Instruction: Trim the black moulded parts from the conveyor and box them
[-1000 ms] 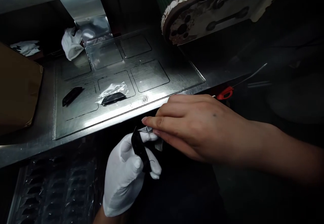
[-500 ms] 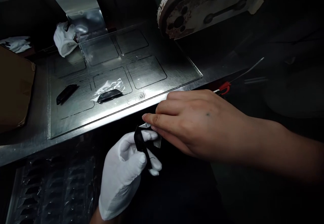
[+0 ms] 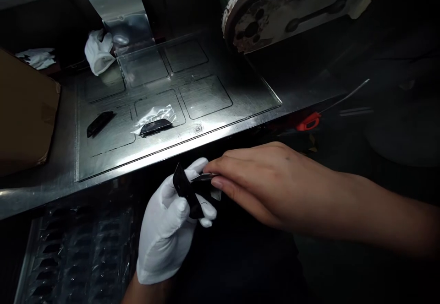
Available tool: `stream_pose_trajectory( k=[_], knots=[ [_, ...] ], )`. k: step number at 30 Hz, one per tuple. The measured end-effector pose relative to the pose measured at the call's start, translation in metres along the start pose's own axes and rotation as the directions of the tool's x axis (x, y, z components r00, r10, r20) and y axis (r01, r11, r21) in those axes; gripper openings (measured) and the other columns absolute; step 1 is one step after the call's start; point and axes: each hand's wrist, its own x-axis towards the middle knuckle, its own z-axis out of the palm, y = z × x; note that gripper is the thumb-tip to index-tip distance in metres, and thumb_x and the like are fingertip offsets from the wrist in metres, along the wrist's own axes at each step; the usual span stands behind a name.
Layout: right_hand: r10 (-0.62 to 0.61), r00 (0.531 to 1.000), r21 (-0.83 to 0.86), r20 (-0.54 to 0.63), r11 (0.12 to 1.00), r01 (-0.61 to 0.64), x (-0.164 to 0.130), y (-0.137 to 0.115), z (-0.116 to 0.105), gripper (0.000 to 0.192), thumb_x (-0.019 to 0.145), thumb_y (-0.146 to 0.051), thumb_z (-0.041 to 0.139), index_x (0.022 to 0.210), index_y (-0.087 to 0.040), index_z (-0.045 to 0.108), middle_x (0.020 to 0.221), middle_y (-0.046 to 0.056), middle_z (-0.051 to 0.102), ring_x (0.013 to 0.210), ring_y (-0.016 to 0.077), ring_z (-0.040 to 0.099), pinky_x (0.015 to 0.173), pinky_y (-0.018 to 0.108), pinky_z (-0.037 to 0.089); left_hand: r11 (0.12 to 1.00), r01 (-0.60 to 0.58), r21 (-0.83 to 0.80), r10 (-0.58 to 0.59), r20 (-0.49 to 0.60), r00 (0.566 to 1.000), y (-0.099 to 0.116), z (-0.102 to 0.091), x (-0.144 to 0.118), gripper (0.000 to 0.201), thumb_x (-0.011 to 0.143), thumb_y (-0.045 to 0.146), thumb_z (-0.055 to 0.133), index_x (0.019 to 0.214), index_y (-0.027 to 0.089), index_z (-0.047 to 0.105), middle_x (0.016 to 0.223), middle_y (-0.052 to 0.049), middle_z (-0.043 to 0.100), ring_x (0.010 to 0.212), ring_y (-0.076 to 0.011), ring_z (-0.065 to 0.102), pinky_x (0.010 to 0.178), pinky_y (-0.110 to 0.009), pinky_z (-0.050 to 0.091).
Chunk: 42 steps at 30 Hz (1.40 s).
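**Small black part pinched between two hands below the bench edge**

We see the left hand in a white cloth glove closed around a small flat black plastic part, thumb and fingers clamped on its lower half. The part sits just in front of and below the near edge of the brushed steel work plate, held in the air over a dark space. Its long axis runs diagonally, the upper end pointing up and to the left toward the bench, the lower end pointing down and to the right into the glove. The bare right hand comes in from the right, its thumb and forefinger pressed together on a thin shiny sliver at the part's upper side; it may be film or a small metal tool, the light is too poor for us to tell.

On the steel plate, marked with rectangular outlines, lie a second black part and, just beside it to the right, a black part in a clear plastic bag. Farther back rests a crumpled white cloth. A brown cardboard box stands at the left edge. A worn conveyor roller with a green belt hangs over the far right corner. A clear moulded tray lies below the bench at lower left. The room is dark around the lit plate.
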Motion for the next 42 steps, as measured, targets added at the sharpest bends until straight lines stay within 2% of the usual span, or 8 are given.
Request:
stream_pose_trajectory(
  k=[6,13,16,21,25,28,37,42],
  knots=[
    [0.042,0.998,-0.044,0.057,0.998,-0.039,0.004,-0.006,0.004,0.028,0.106,-0.027,0.048,0.117,-0.018,0.073,0.091,0.002,0.074,0.077,0.0182,0.070,0.068,0.031,0.050,1.000,-0.023,0.015,0.024,-0.066,0.998,0.000,0.002,-0.003,0.056,0.090,0.049,0.077,0.137,0.021,0.068,0.073,-0.004,0.070,0.070,-0.0159,0.066,0.065,-0.024,0.056],
    [-0.007,0.993,-0.133,0.115,0.991,0.023,0.001,-0.006,0.005,0.026,0.103,-0.023,0.055,0.122,-0.018,0.072,0.093,0.003,0.076,0.074,0.0182,0.071,0.063,0.031,0.046,1.000,-0.021,0.019,0.022,-0.078,0.997,-0.001,0.000,0.000,0.050,0.093,0.041,0.075,0.137,0.020,0.069,0.080,-0.007,0.075,0.075,-0.0148,0.070,0.070,-0.021,0.057],
    [0.001,0.993,-0.159,0.120,0.987,0.018,0.001,-0.006,0.004,0.026,0.102,-0.021,0.056,0.122,-0.019,0.072,0.092,0.002,0.076,0.074,0.0181,0.070,0.062,0.030,0.045,1.000,-0.017,0.010,0.018,-0.076,0.997,-0.002,-0.002,0.001,0.048,0.093,0.041,0.075,0.136,0.020,0.070,0.091,-0.008,0.076,0.079,-0.0154,0.072,0.069,-0.020,0.058],
    [0.005,0.990,-0.203,0.144,0.979,0.024,-0.001,-0.004,0.002,0.019,0.099,-0.020,0.059,0.113,-0.023,0.073,0.085,-0.002,0.073,0.067,0.0172,0.066,0.058,0.031,0.039,1.000,0.012,0.001,-0.012,-0.105,0.994,-0.004,-0.002,0.002,0.041,0.094,0.039,0.073,0.131,0.022,0.073,0.127,-0.010,0.072,0.080,-0.0145,0.073,0.066,-0.021,0.061],
    [0.026,0.986,-0.194,0.162,0.981,0.006,-0.001,-0.004,-0.001,0.013,0.098,-0.021,0.060,0.101,-0.023,0.072,0.081,-0.003,0.071,0.062,0.0161,0.063,0.055,0.030,0.035,1.000,0.024,-0.012,-0.025,-0.090,0.996,-0.006,-0.001,0.002,0.038,0.096,0.038,0.071,0.131,0.023,0.072,0.121,-0.011,0.075,0.081,-0.0154,0.073,0.068,-0.022,0.061],
    [0.036,0.983,-0.188,0.179,0.982,-0.001,-0.002,-0.004,-0.003,0.012,0.097,-0.019,0.060,0.094,-0.022,0.071,0.079,-0.002,0.070,0.059,0.0151,0.060,0.054,0.030,0.034,0.999,0.048,-0.018,-0.050,-0.104,0.993,-0.007,0.000,0.002,0.036,0.096,0.037,0.071,0.130,0.023,0.073,0.131,-0.012,0.072,0.079,-0.0146,0.073,0.068,-0.023,0.061],
    [0.057,0.978,-0.186,0.202,0.982,-0.019,-0.004,-0.001,0.001,0.010,0.095,-0.016,0.060,0.097,-0.021,0.069,0.082,-0.001,0.070,0.061,0.0154,0.061,0.056,0.029,0.035,0.998,0.032,-0.060,-0.040,-0.137,0.990,-0.010,0.004,0.001,0.027,0.097,0.030,0.070,0.124,0.027,0.074,0.127,-0.008,0.073,0.081,-0.0147,0.075,0.069,-0.023,0.062],
    [0.064,0.970,-0.185,0.236,0.983,-0.020,-0.008,-0.002,0.002,0.011,0.095,-0.015,0.059,0.096,-0.020,0.069,0.080,0.000,0.070,0.062,0.0162,0.063,0.058,0.028,0.036,0.999,0.018,-0.040,-0.026,-0.207,0.978,-0.008,0.006,0.005,0.031,0.092,0.033,0.076,0.121,0.022,0.075,0.124,-0.010,0.072,0.080,-0.0149,0.072,0.067,-0.024,0.061]
  ],
)
